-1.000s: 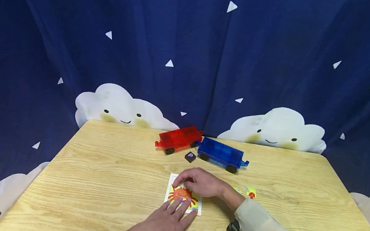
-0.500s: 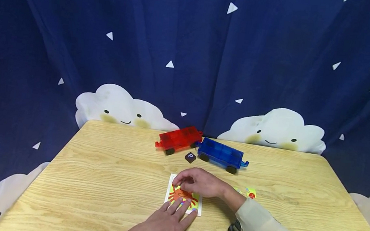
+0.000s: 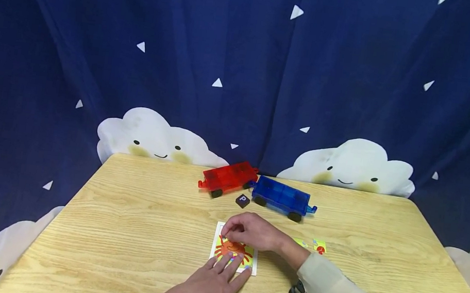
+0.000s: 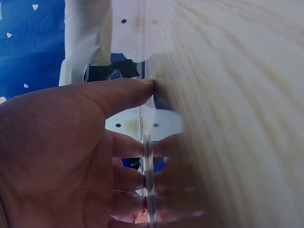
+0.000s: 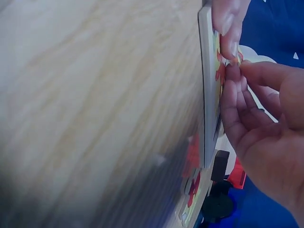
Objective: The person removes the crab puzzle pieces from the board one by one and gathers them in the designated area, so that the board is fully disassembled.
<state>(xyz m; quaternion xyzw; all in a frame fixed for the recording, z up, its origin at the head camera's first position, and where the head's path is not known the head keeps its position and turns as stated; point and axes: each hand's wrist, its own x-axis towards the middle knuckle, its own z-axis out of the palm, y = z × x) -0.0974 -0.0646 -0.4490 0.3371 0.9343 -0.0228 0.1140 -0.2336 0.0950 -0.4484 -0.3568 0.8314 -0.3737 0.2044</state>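
Left hand (image 3: 214, 288), fingers straight, rests on the central crab board (image 3: 231, 247); right hand (image 3: 254, 232) pinches a puzzle piece (image 5: 239, 56) there. From it, red cart (image 3: 228, 178) and letter tile (image 3: 243, 201) sit at twelve o'clock, blue cart (image 3: 280, 196) at one, loose pieces (image 3: 319, 247) near three; wooden table (image 3: 118, 239) edges away at nine.

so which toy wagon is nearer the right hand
The blue wagon, just beyond the right hand; the red wagon stands farther back, to its left.
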